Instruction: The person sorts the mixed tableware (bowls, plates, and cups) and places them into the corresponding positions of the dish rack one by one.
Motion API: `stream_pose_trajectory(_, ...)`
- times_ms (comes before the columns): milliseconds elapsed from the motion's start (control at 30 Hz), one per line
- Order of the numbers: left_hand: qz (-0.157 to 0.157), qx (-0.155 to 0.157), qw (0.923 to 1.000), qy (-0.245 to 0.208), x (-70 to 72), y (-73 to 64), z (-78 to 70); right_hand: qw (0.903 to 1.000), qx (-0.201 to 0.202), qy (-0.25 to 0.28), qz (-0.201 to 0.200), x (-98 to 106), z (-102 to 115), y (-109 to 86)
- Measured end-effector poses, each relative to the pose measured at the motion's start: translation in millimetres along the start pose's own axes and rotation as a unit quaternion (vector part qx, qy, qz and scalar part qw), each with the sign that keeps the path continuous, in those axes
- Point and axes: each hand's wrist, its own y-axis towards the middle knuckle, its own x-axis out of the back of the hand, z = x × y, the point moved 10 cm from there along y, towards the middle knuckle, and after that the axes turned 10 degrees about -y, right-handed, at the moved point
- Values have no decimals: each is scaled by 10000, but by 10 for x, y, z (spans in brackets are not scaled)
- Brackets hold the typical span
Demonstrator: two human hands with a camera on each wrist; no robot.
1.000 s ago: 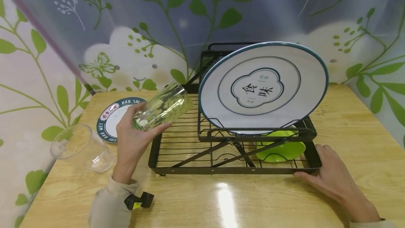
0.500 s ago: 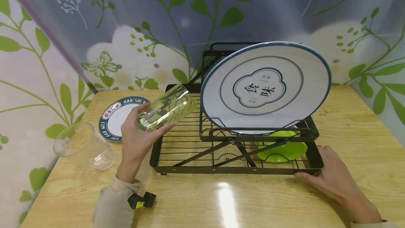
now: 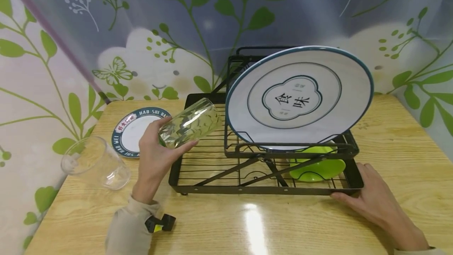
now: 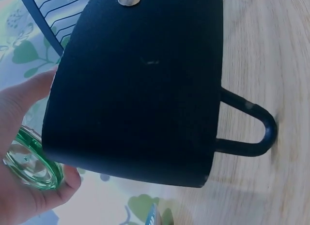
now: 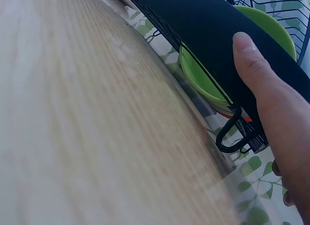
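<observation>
My left hand [image 3: 155,156] grips a green-tinted patterned drinking glass [image 3: 191,123], tilted with its mouth up to the right, over the left part of the black dish rack [image 3: 209,190]. In the left wrist view the green base of the glass [image 4: 36,162] shows between thumb and fingers, beside the rack's dark end. My right hand [image 3: 378,202] holds the rack's front right corner, its thumb [image 5: 254,65] on the dark frame in the right wrist view. On the rack's upper tier a large white plate [image 3: 301,97] leans upright. A green bowl [image 3: 318,166] sits in the lower tier.
A small blue-rimmed plate [image 3: 131,137] lies on the table behind my left hand. Left of that hand, a clear plastic cup [image 3: 95,162] stands near the table's left side. A patterned backdrop [image 3: 170,50] rises behind the table [image 3: 219,223].
The glass and my left hand have shifted slightly right, with the glass a little lower and tilted flatter. The whole head view has drifted slightly. My right hand stays on the rack's corner.
</observation>
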Motion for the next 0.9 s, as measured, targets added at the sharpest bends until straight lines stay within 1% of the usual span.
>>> stream_pose_trajectory(100, 60, 46, 9999, 115, -10, -2, 2, 10000, -1, 34, 10, -12, 0, -5)
stream_pose_trajectory(300, 111, -2, 9997, 195, -17, -3, -13, 9999, -20, 117, -33, -16, -4, -7)
stream_pose_trajectory(500, 296, 47, 9990, 339, -44, -3, -12, 9999, -102, 96, 75, -30, -14, -8)
stream_pose_trajectory(700, 358, -52, 9984, 442, -45, 4, -41, 9997, -149, 165, 137, -47, -9, -4)
stream_pose_trajectory(767, 355, -74, 9982, 468, -45, 4, -44, 9997, -139, 161, 123, -42, -6, -5)
stream_pose_trajectory(900, 455, -71, 9973, 575, -71, -7, -39, 9998, -94, 173, 75, -21, -4, -7)
